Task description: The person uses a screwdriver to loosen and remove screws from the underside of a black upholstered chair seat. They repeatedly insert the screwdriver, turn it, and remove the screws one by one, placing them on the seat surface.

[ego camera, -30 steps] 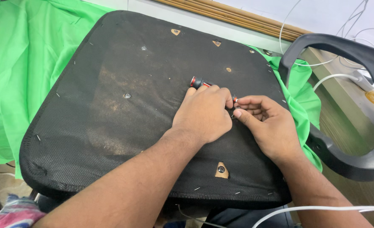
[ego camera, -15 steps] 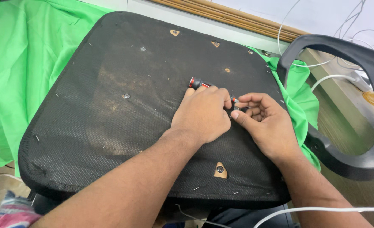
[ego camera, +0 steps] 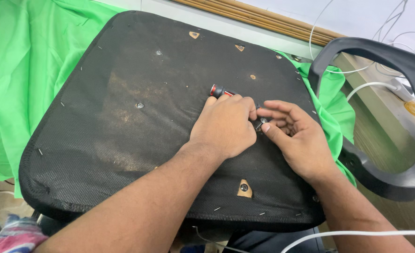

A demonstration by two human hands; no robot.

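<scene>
Left grip (ego camera: 226,125) is clenching around a screwdriver (ego camera: 219,91); only its red-and-black handle end is sticking out past the knuckles, pointing toward the far edge of the seat base (ego camera: 123,122). Right grip (ego camera: 294,136) is pinching a small metal screw (ego camera: 262,121) between thumb and forefinger, right at the left hand's fingertips, other fingers loosely curled. Both hands are working near the right edge of the seat base, roughly midway front to back. The base is lying upside down, black mesh fabric stapled around its rim, several bolt holes showing, one tan cut-out (ego camera: 244,188) near the front edge. Green cloth (ego camera: 24,61) is lying under it, spilling past the left and right edges. Black armrest loop (ego camera: 395,117) is sitting just off the right edge. White cables (ego camera: 366,86) are running behind it.
</scene>
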